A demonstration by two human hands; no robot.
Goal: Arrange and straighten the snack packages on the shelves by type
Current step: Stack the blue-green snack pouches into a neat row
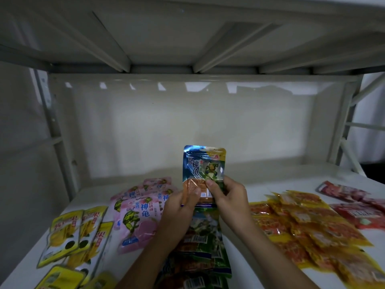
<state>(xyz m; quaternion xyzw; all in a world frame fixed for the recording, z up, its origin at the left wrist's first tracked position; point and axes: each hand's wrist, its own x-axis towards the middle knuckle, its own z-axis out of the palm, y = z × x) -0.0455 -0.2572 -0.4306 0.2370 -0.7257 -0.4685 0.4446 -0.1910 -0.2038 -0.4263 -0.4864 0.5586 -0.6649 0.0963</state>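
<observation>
White metal shelving unit [62,142] with glossy back panel [187,126], ribbed shelf underside [166,38] overhead, dim light

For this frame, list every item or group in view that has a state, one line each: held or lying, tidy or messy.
Blue-green package: held upright above the shelf by both hands.
Left hand: grips the package's lower edge.
Right hand: pinches the package's lower right.
Pink packages: lying overlapped, loosely piled.
Yellow packages: lying overlapped, askew.
Green packages: lying in a front-to-back row.
Orange packages: lying scattered, overlapping.
Red packages: lying flat, loosely spread.

White shelf [260,184] — snack packages [302,226] lying flat.
</observation>
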